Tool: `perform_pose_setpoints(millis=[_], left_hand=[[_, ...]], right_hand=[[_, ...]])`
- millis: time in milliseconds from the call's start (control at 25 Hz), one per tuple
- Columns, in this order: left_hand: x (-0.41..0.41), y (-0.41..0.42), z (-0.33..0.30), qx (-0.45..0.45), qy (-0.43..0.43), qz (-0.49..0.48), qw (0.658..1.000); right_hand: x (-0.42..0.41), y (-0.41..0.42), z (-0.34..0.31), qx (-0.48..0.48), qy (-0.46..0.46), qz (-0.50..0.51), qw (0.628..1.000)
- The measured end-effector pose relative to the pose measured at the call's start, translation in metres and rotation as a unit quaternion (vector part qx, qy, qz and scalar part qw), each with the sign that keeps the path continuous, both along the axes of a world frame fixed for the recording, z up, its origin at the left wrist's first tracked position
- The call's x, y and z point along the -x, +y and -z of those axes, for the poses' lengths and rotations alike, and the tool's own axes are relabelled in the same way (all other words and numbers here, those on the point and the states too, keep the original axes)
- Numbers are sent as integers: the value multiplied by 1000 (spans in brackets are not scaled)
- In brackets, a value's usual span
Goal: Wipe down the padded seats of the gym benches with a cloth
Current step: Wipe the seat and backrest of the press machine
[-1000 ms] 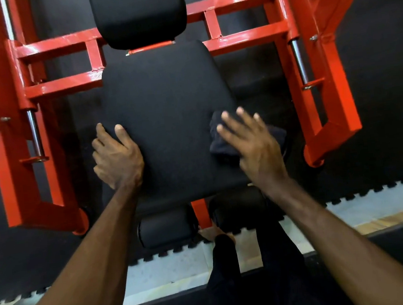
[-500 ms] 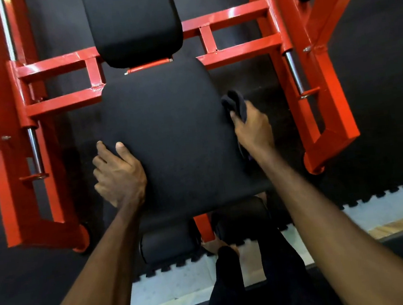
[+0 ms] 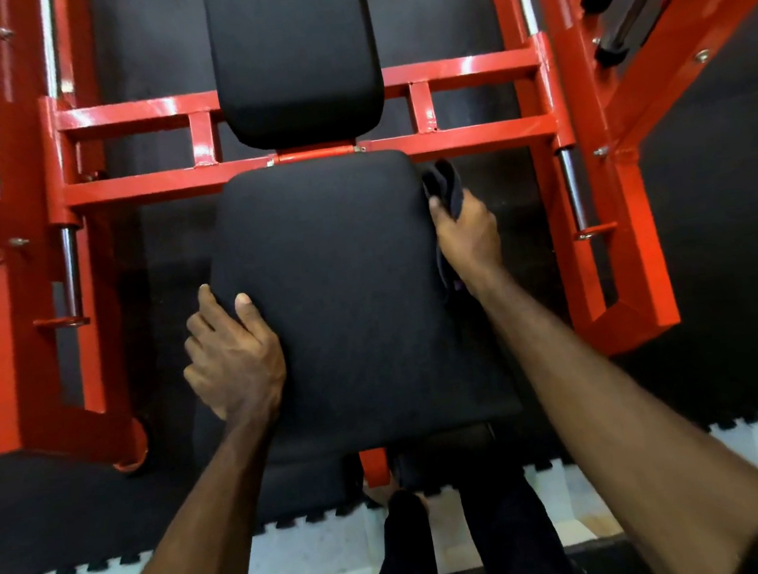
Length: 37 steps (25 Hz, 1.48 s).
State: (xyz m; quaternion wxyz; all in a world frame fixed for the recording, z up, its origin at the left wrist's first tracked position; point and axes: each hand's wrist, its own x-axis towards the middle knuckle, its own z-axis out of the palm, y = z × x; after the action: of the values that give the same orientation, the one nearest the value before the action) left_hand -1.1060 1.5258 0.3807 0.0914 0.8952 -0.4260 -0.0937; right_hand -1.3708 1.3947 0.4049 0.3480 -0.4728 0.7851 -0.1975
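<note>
While right hand (image 3: 467, 232) grips dark cloth (image 3: 443, 183) against right edge of black seat pad (image 3: 349, 289), fingers curled round it, cloth's long axis runs along that edge, top end toward backrest (image 3: 294, 54). Left hand (image 3: 233, 356) rests on pad's left edge, fingers relaxed, holding nothing. Versus half second ago: cloth and right hand similarly placed along edge; left hand unchanged. Red frame (image 3: 446, 141) surrounds pad.
</note>
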Motion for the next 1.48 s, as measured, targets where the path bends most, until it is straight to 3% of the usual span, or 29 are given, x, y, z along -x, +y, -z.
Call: perform_pose_setpoints(millis=[80, 280, 400, 520, 640, 720, 920, 1000, 1120, 1160, 1280, 1480], left_hand=[[2, -2, -1, -15, -5, -3, 1000], [3, -1, -6, -15, -1, -11, 1000], [4, -1, -4, -18, -4, -14, 1000], [5, -1, -4, -30, -16, -22, 999], [5, -2, -5, -27, -22, -15, 999], [5, -1, -5, -33, -19, -19, 999], [3, 0, -3, -29, -28, -36, 999], [4, -1, -4, -26, -17, -33, 999], [2, -1, -6, -17, -5, -40, 999], [2, -1, -7, -18, -6, -43, 999], [1, 0, -5, -15, -3, -53, 999], [-5, 20, -11, 51, 73, -87, 992]], right_hand=[[-3, -26, 5, 11, -18, 2, 1000], [14, 39, -12, 5, -32, -11, 999], [4, -23, 8, 33, -34, -32, 998], [-23, -93, 13, 83, 7, -147, 986], [-51, -110, 8, 123, 94, -328, 932], [-72, -109, 1, 153, 125, -376, 905], [-202, -84, -9, 167, 44, -457, 873], [-238, -86, -14, 149, 79, -535, 828], [-233, -101, -18, 147, 150, -677, 705], [-228, -110, -21, 143, 168, -691, 688], [-235, -104, -30, 119, 195, -678, 699], [-251, -36, -25, 144, 154, -793, 571]])
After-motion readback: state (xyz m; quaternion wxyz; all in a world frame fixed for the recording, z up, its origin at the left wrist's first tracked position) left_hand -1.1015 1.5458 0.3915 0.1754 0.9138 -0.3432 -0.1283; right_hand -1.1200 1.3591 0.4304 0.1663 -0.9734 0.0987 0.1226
